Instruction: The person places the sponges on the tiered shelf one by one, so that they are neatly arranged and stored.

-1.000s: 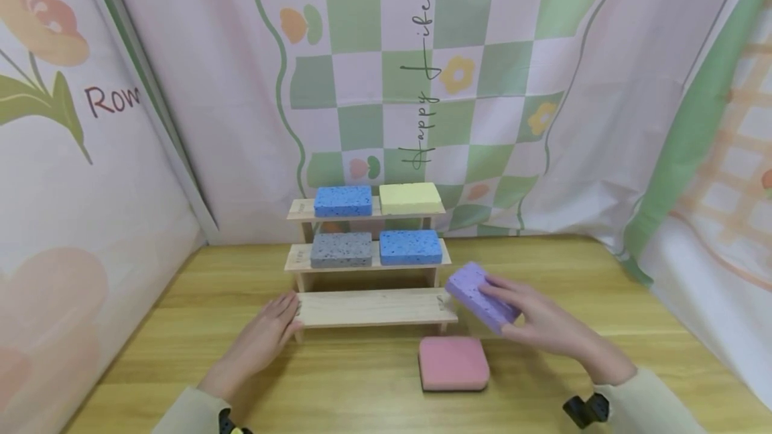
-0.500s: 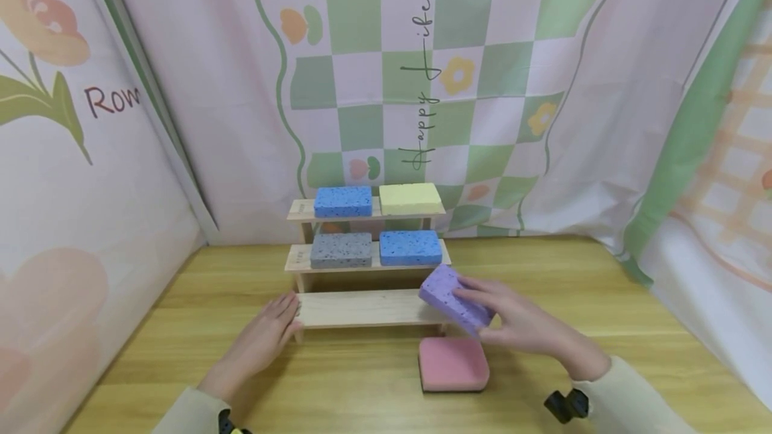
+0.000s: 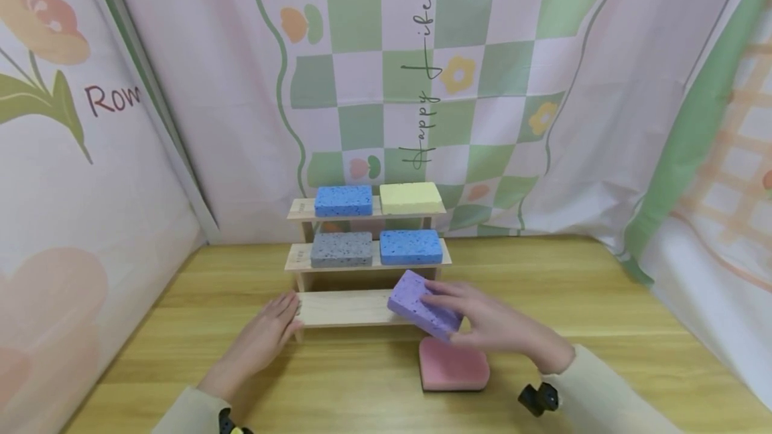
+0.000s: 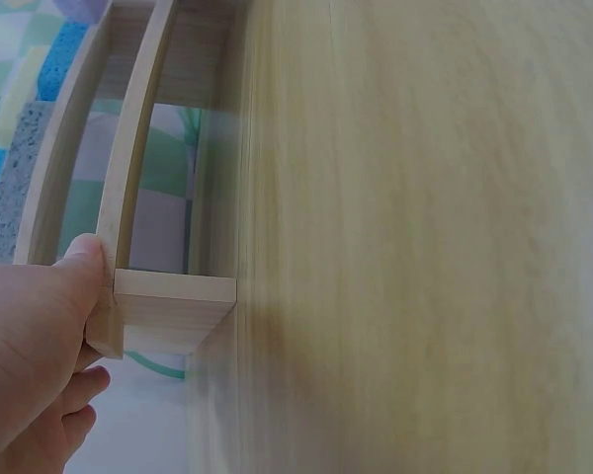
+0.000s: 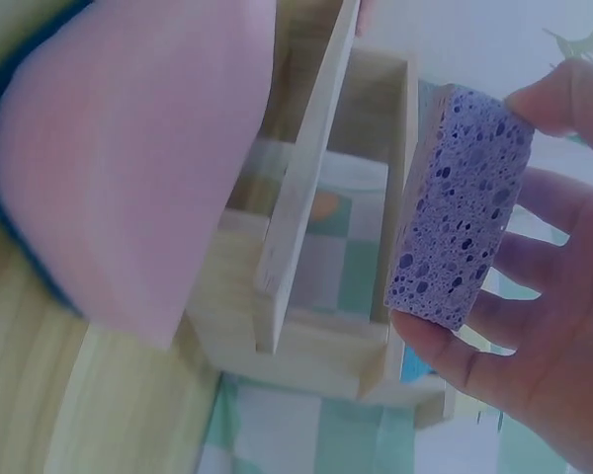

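My right hand [image 3: 491, 320] holds a purple sponge [image 3: 424, 305] by its edges, tilted, over the right part of the lowest step of a wooden three-step rack [image 3: 344, 308]. The right wrist view shows the purple sponge [image 5: 465, 202] between thumb and fingers, apart from the rack. With my left hand [image 3: 262, 340] I grip the left end of that lowest step; the left wrist view has the thumb of the left hand [image 4: 30, 346] on its front edge and the fingers beyond. A pink sponge [image 3: 452, 367] with a dark underside lies on the table in front of the rack.
On the top step sit a blue sponge [image 3: 344, 201] and a yellow sponge [image 3: 411, 198]. The middle step bears a grey sponge [image 3: 342, 250] and another blue sponge [image 3: 411, 247]. A patterned curtain [image 3: 410, 86] hangs behind the wooden table [image 3: 338, 394].
My right hand has carried the purple sponge leftward from beside the rack to over the lowest step. The left hand, the rack and the other sponges have stayed in place.
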{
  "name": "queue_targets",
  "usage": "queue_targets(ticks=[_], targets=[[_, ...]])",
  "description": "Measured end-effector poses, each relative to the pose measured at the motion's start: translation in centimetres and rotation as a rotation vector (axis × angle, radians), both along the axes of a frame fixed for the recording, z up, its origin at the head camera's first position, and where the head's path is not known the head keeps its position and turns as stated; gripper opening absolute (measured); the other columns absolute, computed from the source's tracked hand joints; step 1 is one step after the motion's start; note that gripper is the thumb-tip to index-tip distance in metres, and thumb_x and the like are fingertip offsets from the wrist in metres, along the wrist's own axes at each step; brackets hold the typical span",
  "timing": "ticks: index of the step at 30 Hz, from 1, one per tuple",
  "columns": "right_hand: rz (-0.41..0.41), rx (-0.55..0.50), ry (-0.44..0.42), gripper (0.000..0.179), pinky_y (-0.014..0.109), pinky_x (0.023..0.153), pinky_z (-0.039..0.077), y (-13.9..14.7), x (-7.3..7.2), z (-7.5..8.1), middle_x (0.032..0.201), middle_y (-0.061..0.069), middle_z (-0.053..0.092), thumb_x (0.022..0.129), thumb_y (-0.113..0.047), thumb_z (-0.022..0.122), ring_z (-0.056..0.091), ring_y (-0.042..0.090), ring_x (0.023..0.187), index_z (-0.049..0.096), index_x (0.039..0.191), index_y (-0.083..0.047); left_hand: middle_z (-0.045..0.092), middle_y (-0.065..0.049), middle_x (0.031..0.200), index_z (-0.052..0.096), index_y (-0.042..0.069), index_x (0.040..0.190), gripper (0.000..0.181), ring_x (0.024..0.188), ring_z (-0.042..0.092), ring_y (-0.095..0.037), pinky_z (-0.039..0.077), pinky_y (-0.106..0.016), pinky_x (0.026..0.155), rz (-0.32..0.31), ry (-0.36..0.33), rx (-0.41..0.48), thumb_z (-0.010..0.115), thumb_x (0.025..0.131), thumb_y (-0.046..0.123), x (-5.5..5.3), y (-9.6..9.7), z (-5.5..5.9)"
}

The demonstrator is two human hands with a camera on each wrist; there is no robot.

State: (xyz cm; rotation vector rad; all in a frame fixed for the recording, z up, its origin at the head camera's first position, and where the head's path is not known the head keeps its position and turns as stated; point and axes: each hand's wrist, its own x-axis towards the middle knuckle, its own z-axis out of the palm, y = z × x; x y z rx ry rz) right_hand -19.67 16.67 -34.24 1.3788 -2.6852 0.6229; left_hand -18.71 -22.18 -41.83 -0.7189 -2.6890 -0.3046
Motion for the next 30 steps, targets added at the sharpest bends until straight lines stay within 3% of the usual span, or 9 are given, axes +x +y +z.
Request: queue_targets(ticks=[13,21,30], targets=[[0.121,0.069,0.033,0.061,0.045,0.097,0.039,-3.4,-0.4,0.6,0.144,0.011,0.035,0.075,-0.016,0.066,0.036,0.029,0.127,0.050,0.134,-0.009,0.044,-0.029,0.129,0.048,-0.015,0.123,0.046,0.120,0.042,-0.040,0.029,-0.050,0.103,-0.001,0.001,0.002,0.057,0.092,0.017,0.0,0.1,0.1],[0.153,0.113,-0.031,0.062,0.046,0.097,0.038,-5.0,-0.8,0.9,0.147,0.007,0.030,0.078,-0.017,0.064,0.030,0.027,0.131,0.046,0.137,-0.014,0.046,-0.030,0.127,0.049,-0.016,0.122,0.045,0.118,0.044,-0.041,0.030,-0.050,0.102,-0.009,0.034,0.013,0.059,0.091,0.015,0.0,0.1,0.0],[0.200,0.154,-0.027,0.061,0.042,0.101,0.035,-6.7,-1.6,0.9,0.145,0.011,0.032,0.078,-0.015,0.061,0.032,0.030,0.129,0.046,0.136,-0.010,0.044,-0.029,0.129,0.048,-0.015,0.124,0.047,0.120,0.042,-0.041,0.028,-0.050,0.103,0.011,-0.010,0.006,0.058,0.092,0.017,0.1,0.2,0.2]])
